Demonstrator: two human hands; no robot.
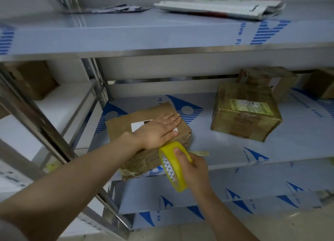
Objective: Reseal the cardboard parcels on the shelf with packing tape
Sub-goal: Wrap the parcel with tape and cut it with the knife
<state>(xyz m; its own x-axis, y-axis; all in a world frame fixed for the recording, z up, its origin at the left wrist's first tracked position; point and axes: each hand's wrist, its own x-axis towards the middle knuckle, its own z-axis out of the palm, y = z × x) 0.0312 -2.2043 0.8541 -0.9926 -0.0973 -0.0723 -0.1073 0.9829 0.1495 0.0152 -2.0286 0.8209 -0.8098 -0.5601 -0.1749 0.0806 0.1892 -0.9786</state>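
A brown cardboard parcel point(126, 121) with a white label lies at the front left of the middle shelf point(226, 150). My left hand point(157, 130) presses flat on its top, fingers straight. My right hand point(193, 168) grips a yellowish roll of packing tape point(173, 166) against the parcel's near right corner. A short loose tape end point(200, 153) sticks out to the right of the roll. A second parcel point(244, 114), wrapped in glossy tape with a green label, stands farther right on the same shelf.
More cardboard boxes point(260, 78) stand behind the second parcel and at the far right point(323, 85). Another box point(32, 78) sits on the neighbouring rack to the left. Soft mail bags point(216, 5) lie on the shelf above. Steel uprights point(97, 74) frame the bay.
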